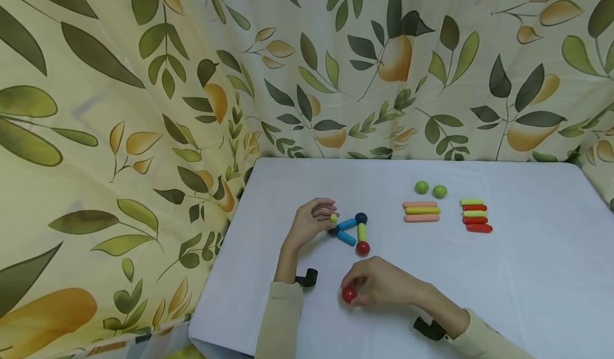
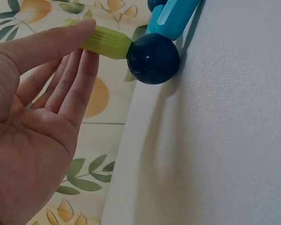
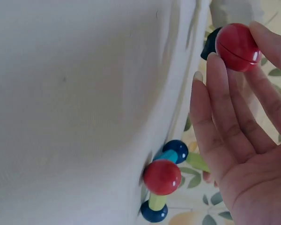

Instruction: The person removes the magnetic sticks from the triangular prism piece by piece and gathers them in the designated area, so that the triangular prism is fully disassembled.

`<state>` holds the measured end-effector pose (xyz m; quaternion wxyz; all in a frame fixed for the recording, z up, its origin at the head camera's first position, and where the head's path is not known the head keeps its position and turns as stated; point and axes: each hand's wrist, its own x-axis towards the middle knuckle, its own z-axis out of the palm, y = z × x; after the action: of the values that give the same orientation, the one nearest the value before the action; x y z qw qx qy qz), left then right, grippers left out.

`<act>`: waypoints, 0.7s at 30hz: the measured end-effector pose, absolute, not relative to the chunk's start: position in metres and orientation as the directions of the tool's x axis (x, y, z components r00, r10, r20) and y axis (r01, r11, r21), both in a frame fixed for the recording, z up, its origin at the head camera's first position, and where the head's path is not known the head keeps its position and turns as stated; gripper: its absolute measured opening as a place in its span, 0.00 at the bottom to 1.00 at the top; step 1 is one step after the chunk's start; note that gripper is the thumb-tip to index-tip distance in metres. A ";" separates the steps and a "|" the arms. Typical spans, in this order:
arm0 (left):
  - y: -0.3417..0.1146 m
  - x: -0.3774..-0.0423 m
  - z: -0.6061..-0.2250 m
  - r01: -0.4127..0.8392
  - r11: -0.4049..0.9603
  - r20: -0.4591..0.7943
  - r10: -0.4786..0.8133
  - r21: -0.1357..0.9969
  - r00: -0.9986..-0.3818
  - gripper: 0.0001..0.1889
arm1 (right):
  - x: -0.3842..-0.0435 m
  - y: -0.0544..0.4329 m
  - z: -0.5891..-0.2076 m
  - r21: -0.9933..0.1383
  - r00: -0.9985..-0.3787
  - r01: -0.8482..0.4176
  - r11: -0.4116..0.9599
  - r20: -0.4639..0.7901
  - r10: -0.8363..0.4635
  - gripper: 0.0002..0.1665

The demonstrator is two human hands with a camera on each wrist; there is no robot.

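Note:
My left hand (image 1: 304,226) pinches an upright lime-green rod (image 2: 107,42) between thumb and fingers. The rod's lower end meets a navy ball (image 2: 153,58) on the table. From that ball, two blue rods spread out (image 1: 347,238), one reaching a second navy ball (image 1: 361,218). Another lime rod (image 1: 362,232) joins the second navy ball to a red ball (image 1: 363,248). Nearer the front, my right hand (image 1: 384,282) holds a separate red ball (image 3: 238,47) in its fingertips, close over the table.
Two green balls (image 1: 421,187) lie toward the back of the white table (image 1: 537,274). In front of them is a row of pink and yellow rods (image 1: 422,210). Red and lime rods (image 1: 475,220) lie to its right. A leaf-patterned curtain (image 1: 355,92) hangs behind the table.

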<state>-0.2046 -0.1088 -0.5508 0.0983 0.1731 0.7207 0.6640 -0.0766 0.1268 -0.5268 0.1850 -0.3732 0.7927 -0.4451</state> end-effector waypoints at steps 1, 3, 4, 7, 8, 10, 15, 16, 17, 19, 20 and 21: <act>-0.109 -0.204 -0.551 0.115 0.060 0.083 0.380 0.992 -0.921 0.29 | -0.077 0.128 -0.527 -0.843 -0.661 -0.424 0.331 0.038 -0.749 0.17; -0.109 -0.204 -0.551 0.110 0.059 0.080 0.382 0.992 -0.921 0.29 | -0.079 0.130 -0.526 -0.836 -0.678 -0.426 0.348 0.040 -0.734 0.19; -0.109 -0.204 -0.551 0.109 0.057 0.079 0.382 0.992 -0.921 0.29 | -0.080 0.131 -0.526 -0.831 -0.688 -0.424 0.360 0.037 -0.724 0.19; -0.109 -0.205 -0.551 0.113 0.053 0.084 0.386 0.992 -0.919 0.30 | -0.085 0.136 -0.526 -0.816 -0.723 -0.415 0.403 0.027 -0.690 0.20; -0.109 -0.205 -0.551 0.114 0.052 0.085 0.387 0.992 -0.918 0.29 | -0.087 0.137 -0.525 -0.813 -0.733 -0.414 0.410 0.030 -0.680 0.20; -0.109 -0.206 -0.551 0.116 0.048 0.088 0.390 0.992 -0.917 0.29 | -0.090 0.141 -0.525 -0.809 -0.750 -0.416 0.415 0.047 -0.660 0.20; -0.109 -0.206 -0.551 0.123 0.035 0.099 0.394 0.992 -0.914 0.29 | -0.099 0.151 -0.523 -0.801 -0.787 -0.437 0.410 0.120 -0.605 0.21; -0.109 -0.206 -0.551 0.122 0.032 0.099 0.393 0.992 -0.914 0.29 | -0.101 0.153 -0.522 -0.797 -0.797 -0.439 0.415 0.132 -0.590 0.22; -0.109 -0.206 -0.551 0.123 0.029 0.101 0.393 0.992 -0.914 0.29 | -0.103 0.155 -0.521 -0.793 -0.806 -0.441 0.421 0.143 -0.574 0.22; -0.108 -0.205 -0.552 0.121 0.025 0.101 0.391 0.992 -0.915 0.28 | -0.107 0.160 -0.519 -0.782 -0.827 -0.442 0.440 0.165 -0.537 0.23; -0.108 -0.205 -0.552 0.121 0.021 0.103 0.390 0.992 -0.915 0.28 | -0.109 0.162 -0.518 -0.774 -0.837 -0.443 0.453 0.177 -0.517 0.23; -0.108 -0.205 -0.552 0.120 0.019 0.103 0.390 0.993 -0.915 0.28 | -0.111 0.165 -0.518 -0.761 -0.848 -0.445 0.472 0.189 -0.495 0.24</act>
<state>-0.2048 -0.1082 -0.5521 0.0997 0.1802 0.7068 0.6767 -0.1110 0.1646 -0.5177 0.0286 -0.2741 0.8574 -0.4346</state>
